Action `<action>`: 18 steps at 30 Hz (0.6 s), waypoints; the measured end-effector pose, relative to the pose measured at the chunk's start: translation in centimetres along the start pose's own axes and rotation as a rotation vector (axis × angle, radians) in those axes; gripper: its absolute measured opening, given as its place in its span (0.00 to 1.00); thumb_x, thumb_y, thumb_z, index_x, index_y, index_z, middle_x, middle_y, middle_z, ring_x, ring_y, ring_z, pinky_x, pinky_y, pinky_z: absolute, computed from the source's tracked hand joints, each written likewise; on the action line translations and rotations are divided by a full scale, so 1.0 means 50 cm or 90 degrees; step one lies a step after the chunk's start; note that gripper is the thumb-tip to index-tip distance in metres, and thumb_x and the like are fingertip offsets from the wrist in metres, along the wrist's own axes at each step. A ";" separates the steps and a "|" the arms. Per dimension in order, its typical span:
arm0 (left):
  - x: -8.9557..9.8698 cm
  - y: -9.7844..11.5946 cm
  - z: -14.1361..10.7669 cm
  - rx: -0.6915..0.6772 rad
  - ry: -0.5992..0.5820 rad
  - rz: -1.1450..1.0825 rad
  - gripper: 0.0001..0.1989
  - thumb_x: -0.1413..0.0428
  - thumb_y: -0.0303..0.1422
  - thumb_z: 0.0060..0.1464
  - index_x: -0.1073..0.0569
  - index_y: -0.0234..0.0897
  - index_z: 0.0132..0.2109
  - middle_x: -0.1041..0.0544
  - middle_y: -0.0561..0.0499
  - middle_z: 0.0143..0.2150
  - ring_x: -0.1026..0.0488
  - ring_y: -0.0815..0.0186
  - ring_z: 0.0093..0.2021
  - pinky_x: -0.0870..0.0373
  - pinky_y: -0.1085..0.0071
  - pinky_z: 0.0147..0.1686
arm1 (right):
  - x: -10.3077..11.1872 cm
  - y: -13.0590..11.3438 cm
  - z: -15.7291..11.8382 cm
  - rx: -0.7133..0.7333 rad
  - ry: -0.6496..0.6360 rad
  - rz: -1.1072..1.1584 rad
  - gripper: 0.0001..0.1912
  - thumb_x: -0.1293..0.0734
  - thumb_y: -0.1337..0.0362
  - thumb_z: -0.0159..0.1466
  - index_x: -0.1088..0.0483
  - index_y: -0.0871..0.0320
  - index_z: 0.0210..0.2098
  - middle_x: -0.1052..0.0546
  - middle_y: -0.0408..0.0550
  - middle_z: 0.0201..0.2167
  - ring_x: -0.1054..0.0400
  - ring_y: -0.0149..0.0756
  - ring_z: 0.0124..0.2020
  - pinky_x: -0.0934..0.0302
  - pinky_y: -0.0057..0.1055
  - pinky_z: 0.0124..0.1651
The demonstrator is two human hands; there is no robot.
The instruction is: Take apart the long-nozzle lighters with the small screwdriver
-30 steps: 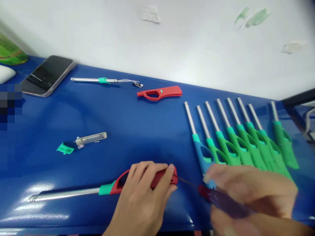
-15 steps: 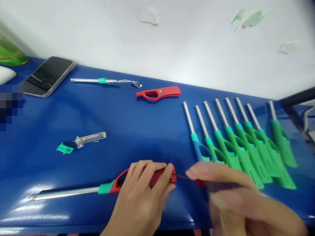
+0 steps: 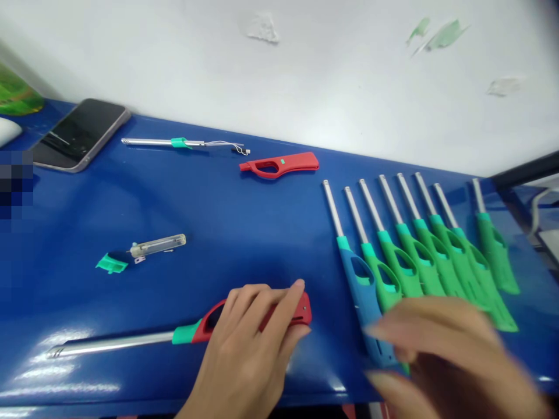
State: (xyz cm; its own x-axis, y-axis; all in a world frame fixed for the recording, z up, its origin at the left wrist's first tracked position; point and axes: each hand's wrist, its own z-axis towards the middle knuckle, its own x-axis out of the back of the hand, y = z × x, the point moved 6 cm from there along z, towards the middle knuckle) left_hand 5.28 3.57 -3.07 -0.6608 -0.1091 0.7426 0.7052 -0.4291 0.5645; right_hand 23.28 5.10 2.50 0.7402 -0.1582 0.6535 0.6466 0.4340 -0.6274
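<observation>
Across the front of the blue table lies a red long-necked gas lighter [image 3: 201,329] with a green collar and a silver tube pointing left. My left hand [image 3: 248,343] is closed over its handle, with the handle's right end showing past the fingers. My right hand [image 3: 445,349] is blurred by motion at the lower right, over the lower end of a blue lighter [image 3: 358,270]. Its thumb and forefinger look apart, but whether anything sits in the palm is hidden. Several green lighters [image 3: 414,273] lie in a row beyond that hand.
A red handle shell [image 3: 297,163] and a silver lighter tube [image 3: 148,142] with wires lie near the wall. To the left are a clear fuel tank [image 3: 159,245] and a green trigger piece [image 3: 112,263]. A phone [image 3: 82,134] rests at the back left.
My right hand has drawn away to the right from the red lighter's end. The thin dark shaft and red piece seen at its fingers no longer show. My left hand stays in place.
</observation>
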 end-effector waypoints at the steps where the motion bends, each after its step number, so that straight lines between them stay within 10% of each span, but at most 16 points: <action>1: 0.000 0.000 0.000 0.000 0.002 0.005 0.19 0.46 0.29 0.73 0.30 0.33 0.68 0.20 0.50 0.50 0.29 0.62 0.49 0.33 0.62 0.52 | -0.006 -0.001 0.003 0.004 -0.033 -0.040 0.09 0.27 0.64 0.66 0.21 0.45 0.46 0.20 0.41 0.34 0.26 0.34 0.25 0.30 0.31 0.27; 10: -0.004 0.004 -0.001 -0.005 0.012 0.016 0.21 0.45 0.31 0.73 0.31 0.31 0.68 0.21 0.50 0.50 0.29 0.62 0.49 0.34 0.63 0.52 | -0.095 0.015 -0.007 -0.041 -0.134 -0.138 0.12 0.37 0.68 0.76 0.23 0.50 0.40 0.19 0.40 0.37 0.20 0.29 0.36 0.28 0.24 0.39; 18: -0.009 0.000 -0.007 0.008 0.016 0.010 0.24 0.46 0.31 0.74 0.36 0.29 0.72 0.19 0.48 0.51 0.28 0.60 0.48 0.31 0.60 0.50 | -0.059 0.008 0.016 -0.045 -0.164 -0.092 0.05 0.33 0.66 0.75 0.27 0.48 0.42 0.21 0.38 0.37 0.22 0.29 0.35 0.29 0.23 0.43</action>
State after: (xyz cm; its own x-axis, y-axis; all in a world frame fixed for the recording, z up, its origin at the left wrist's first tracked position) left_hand 5.49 3.31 -3.53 -0.6553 -0.1385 0.7426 0.7190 -0.4156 0.5570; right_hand 21.21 6.43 0.63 0.5739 0.0209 0.8186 0.7598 0.3594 -0.5418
